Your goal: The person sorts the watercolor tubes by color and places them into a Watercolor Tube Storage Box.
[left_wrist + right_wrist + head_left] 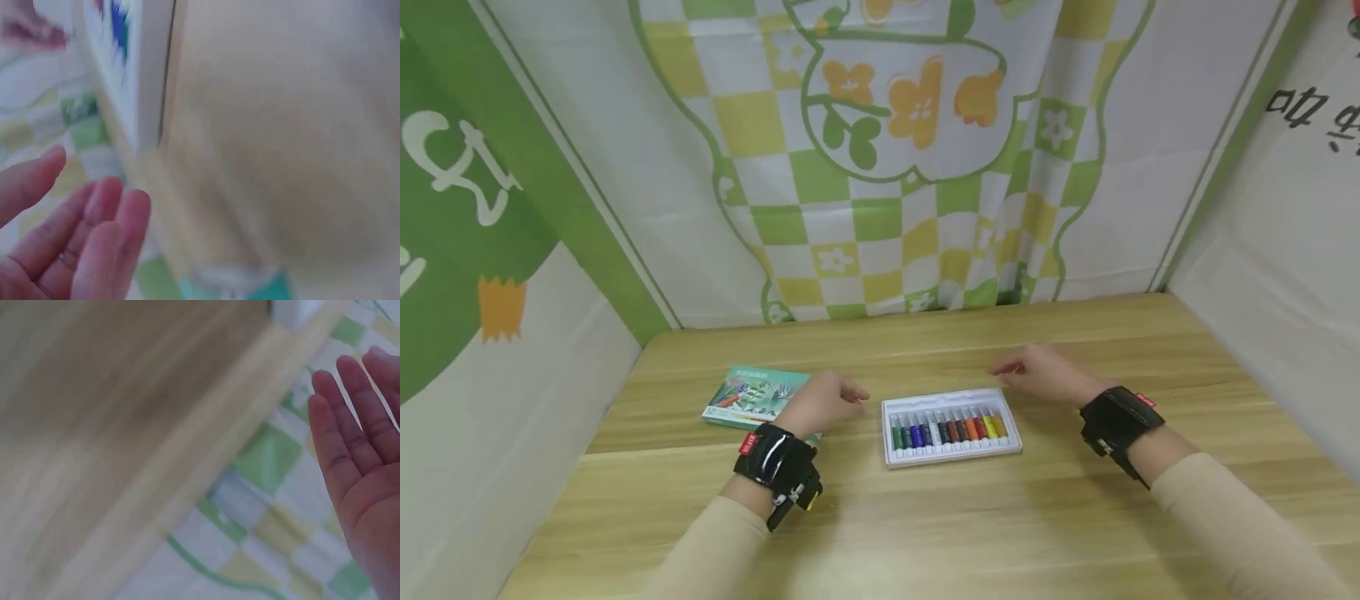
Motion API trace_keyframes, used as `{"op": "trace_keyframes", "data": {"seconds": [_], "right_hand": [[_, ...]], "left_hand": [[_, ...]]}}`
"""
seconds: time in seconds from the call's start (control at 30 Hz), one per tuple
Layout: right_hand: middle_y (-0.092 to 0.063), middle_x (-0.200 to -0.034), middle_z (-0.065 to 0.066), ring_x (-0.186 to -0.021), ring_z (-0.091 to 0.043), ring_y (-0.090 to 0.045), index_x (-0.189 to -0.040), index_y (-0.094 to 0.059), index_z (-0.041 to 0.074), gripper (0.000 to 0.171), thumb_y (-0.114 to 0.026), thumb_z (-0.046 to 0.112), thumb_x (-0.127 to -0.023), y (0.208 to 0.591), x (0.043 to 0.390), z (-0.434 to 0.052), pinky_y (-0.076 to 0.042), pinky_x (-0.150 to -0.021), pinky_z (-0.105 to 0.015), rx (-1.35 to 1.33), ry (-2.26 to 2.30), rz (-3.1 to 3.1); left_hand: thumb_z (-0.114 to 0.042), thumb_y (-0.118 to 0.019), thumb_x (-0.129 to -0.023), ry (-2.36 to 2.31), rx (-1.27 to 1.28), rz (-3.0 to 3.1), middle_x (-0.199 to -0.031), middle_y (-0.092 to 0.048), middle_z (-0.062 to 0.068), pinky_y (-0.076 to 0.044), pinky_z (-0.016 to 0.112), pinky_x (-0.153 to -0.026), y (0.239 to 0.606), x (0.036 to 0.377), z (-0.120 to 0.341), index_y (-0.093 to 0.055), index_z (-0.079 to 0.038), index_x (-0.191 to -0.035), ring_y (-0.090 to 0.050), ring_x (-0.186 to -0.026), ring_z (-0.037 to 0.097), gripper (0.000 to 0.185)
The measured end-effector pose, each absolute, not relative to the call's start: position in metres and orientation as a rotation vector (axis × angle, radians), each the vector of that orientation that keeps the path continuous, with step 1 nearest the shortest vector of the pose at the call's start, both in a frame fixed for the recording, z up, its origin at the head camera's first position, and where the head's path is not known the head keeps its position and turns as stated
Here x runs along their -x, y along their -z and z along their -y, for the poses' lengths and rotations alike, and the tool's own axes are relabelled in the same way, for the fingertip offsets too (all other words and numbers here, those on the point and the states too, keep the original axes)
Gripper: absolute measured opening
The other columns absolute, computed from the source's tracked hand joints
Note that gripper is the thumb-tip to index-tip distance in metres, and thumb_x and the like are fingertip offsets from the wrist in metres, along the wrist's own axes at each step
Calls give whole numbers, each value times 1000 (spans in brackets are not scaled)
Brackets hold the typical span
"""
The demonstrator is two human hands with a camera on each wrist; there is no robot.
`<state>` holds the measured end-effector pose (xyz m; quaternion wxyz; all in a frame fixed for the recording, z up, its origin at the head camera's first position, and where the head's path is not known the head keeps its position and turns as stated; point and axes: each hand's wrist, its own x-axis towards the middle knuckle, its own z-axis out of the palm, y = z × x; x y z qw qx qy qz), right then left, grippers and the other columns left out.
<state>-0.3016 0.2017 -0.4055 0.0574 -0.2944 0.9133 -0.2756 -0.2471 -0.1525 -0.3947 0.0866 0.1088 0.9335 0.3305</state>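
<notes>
on the table [925, 517] mid-way between both arms lies the paint tray [952, 427], tubes up for easy reach; left hand [822, 403] and right hand [1039, 375] flank it, fingers loose, holding nothing. box [752, 396] sits under the left hand.

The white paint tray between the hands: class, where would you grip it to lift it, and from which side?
Probably by the two short ends of the paint tray, left hand and right hand coming in from either side. It lies flat, long side toward the person, tubes filling the middle.
</notes>
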Motion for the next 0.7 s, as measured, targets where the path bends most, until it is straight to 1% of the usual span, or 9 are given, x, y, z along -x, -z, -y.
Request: {"op": "trace_keyframes", "data": {"seconds": [0.07,0.13,0.2,0.3,0.5,0.63,0.7], "right_hand": [[-74,-110,-16,-105,-32,-69,-113,-76,-2,20,-65,5,-98,413,309,-192,-57,-87,-46,918,800,-2753],[-74,-110,-15,-108,-32,-68,-112,-77,0,19,-66,4,-98,421,313,-183,-56,-91,-47,947,775,-2742],[-74,-110,-14,-109,-33,-68,-110,-78,1,17,-67,3,-97,429,316,-179,-55,-93,-48,966,760,-2730],[-74,-107,-12,-107,-32,-67,-106,-79,1,16,-67,-1,-96,439,315,-179,-55,-93,-48,990,771,-2711],[-74,-100,-9,-96,-26,-68,-103,-79,1,15,-69,-3,-93,442,295,-196,-58,-83,-44,1001,787,-2749],[-75,-101,-7,-94,-21,-68,-106,-79,2,15,-71,2,-93,439,271,-206,-58,-82,-40,874,763,-2763],[-74,-102,-4,-91,-16,-67,-109,-78,4,17,-72,5,-93,436,257,-208,-58,-80,-37,808,756,-2739]], "left_hand": [[-15,-76,-90,-991,-288,-2735,-103,-75,12,-57,39,-82,400,248,144,-74,3,-116,-70,-87,21,32],[-14,-78,-88,-1016,-242,-2716,-99,-75,12,-58,37,-78,405,249,135,-74,5,-115,-70,-80,19,33],[-12,-81,-85,-1026,-195,-2714,-93,-75,11,-58,34,-73,409,251,127,-73,5,-111,-70,-74,18,32],[-8,-83,-82,-987,-155,-2732,-85,-72,7,-55,30,-68,415,255,118,-72,4,-103,-68,-69,16,27],[-4,-82,-79,-925,-101,-2764,-83,-68,5,-52,30,-70,418,265,100,-71,0,-101,-65,-68,17,24],[0,-80,-78,-996,-101,-2742,-83,-67,7,-51,31,-69,421,272,85,-72,0,-103,-63,-72,19,26],[3,-77,-78,-1032,-136,-2743,-85,-67,8,-52,31,-70,424,277,80,-73,1,-104,-62,-75,21,26]]}}
